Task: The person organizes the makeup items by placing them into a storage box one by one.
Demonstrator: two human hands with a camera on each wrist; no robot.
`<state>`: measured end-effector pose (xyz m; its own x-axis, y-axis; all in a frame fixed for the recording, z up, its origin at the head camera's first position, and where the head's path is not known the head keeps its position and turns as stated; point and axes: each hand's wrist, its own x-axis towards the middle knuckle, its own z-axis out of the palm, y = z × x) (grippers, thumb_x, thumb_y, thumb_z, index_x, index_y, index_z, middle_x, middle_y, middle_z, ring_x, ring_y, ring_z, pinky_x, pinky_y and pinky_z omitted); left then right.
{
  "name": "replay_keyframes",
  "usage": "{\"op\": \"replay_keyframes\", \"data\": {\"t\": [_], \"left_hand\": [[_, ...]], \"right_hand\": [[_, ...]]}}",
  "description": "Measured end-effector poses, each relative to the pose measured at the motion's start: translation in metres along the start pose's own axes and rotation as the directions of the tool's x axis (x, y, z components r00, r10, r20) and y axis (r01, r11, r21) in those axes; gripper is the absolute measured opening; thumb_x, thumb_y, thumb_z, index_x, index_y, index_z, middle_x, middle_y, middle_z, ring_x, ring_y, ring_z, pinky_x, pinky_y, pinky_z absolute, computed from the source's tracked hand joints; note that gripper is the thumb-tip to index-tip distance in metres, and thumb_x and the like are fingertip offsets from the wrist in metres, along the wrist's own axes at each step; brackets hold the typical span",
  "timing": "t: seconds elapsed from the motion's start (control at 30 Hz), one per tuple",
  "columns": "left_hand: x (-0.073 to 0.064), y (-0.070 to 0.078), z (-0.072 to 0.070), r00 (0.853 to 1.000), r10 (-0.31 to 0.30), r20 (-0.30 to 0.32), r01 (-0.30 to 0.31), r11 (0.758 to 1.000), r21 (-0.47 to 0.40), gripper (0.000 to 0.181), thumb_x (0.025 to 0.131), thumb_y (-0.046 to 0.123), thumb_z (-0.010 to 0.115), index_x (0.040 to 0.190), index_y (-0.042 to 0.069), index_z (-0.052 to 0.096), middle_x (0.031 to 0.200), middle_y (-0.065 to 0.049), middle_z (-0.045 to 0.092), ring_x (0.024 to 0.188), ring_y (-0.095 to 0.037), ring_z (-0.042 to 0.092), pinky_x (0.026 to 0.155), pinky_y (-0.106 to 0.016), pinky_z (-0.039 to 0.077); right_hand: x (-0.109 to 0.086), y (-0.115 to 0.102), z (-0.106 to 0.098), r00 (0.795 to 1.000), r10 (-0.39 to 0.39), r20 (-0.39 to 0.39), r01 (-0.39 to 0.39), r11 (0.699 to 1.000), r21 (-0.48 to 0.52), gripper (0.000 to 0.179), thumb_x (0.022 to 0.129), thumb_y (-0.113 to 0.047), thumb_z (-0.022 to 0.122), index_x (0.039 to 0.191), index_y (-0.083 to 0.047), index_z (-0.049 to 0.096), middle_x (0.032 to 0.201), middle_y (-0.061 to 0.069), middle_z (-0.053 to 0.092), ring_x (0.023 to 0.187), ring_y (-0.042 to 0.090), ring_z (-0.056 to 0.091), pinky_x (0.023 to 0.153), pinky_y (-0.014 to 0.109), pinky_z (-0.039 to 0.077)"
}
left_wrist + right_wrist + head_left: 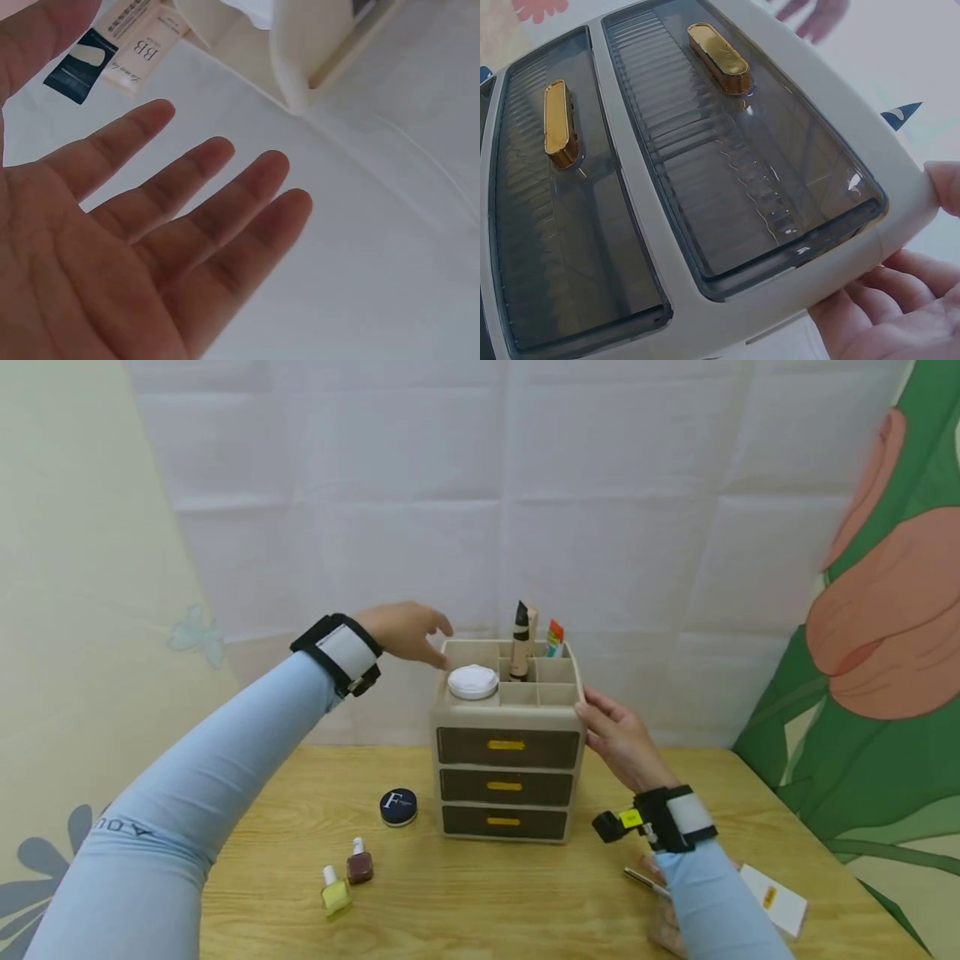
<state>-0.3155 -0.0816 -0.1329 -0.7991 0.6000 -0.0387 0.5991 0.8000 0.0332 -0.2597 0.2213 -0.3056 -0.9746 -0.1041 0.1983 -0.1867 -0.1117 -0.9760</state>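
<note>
A cream cosmetics organizer (510, 715) with three dark drawers stands on the table. My right hand (622, 739) holds its right side near the top, thumb at the front edge and fingers along the side wall. Off its upper left corner is my left hand (405, 632), fingers spread and apart from one another in the left wrist view, with nothing in the palm. A round white lidded case (472, 681) sits in the organizer's left top compartment. Behind it to the right, a dark-capped beige tube (519, 653) and a small orange-topped tube (555, 639) stand in the dividers.
A dark round compact (398, 807) lies left of the organizer. Nearer are a maroon nail polish bottle (360, 865) and a yellow one (337, 896). By my right forearm lie a slim pen-like stick (645, 882) and a white card-like item (776, 902). A white cloth hangs behind.
</note>
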Motion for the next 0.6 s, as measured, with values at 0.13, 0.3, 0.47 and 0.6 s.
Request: {"op": "replay_keyframes", "data": {"t": [0.13,0.3,0.47,0.6], "left_hand": [[-0.017,-0.009,0.014,0.999,-0.038,-0.017,0.038,0.999,0.008,0.061,0.088,0.033,0.071,0.138,0.003,0.051,0.138,-0.019,0.051,0.126,-0.034,0.047,0.103,-0.049,0.037],[-0.033,-0.021,0.042,0.998,-0.066,-0.024,0.066,0.998,-0.020,0.060,0.087,0.030,0.072,0.136,0.002,0.053,0.137,-0.019,0.052,0.126,-0.036,0.047,0.102,-0.049,0.038],[-0.037,-0.029,0.078,0.997,-0.075,0.016,0.075,0.996,-0.039,0.061,0.086,0.031,0.074,0.135,0.002,0.053,0.137,-0.019,0.053,0.125,-0.036,0.048,0.102,-0.050,0.039],[-0.035,-0.033,0.109,0.996,-0.078,0.052,0.082,0.993,-0.085,0.060,0.083,0.030,0.076,0.133,0.002,0.055,0.135,-0.019,0.054,0.124,-0.036,0.049,0.100,-0.050,0.040]], "right_hand": [[0.000,0.001,-0.001,1.000,-0.002,0.003,0.002,1.000,-0.005,0.062,0.102,-0.027,0.050,0.154,-0.005,0.022,0.158,0.013,0.022,0.136,0.024,0.033,0.104,0.032,0.037],[-0.001,0.000,-0.002,1.000,-0.009,0.009,0.009,1.000,-0.012,0.063,0.102,-0.027,0.050,0.154,-0.005,0.022,0.158,0.014,0.022,0.136,0.025,0.033,0.104,0.032,0.038],[-0.003,0.000,-0.007,1.000,-0.016,0.014,0.016,1.000,-0.010,0.064,0.102,-0.027,0.050,0.154,-0.005,0.020,0.158,0.014,0.020,0.137,0.026,0.032,0.099,0.027,0.041],[-0.005,-0.001,-0.010,1.000,-0.022,0.017,0.022,1.000,-0.010,0.065,0.102,-0.027,0.051,0.154,-0.004,0.019,0.158,0.015,0.019,0.136,0.025,0.033,0.096,0.023,0.043]]}}
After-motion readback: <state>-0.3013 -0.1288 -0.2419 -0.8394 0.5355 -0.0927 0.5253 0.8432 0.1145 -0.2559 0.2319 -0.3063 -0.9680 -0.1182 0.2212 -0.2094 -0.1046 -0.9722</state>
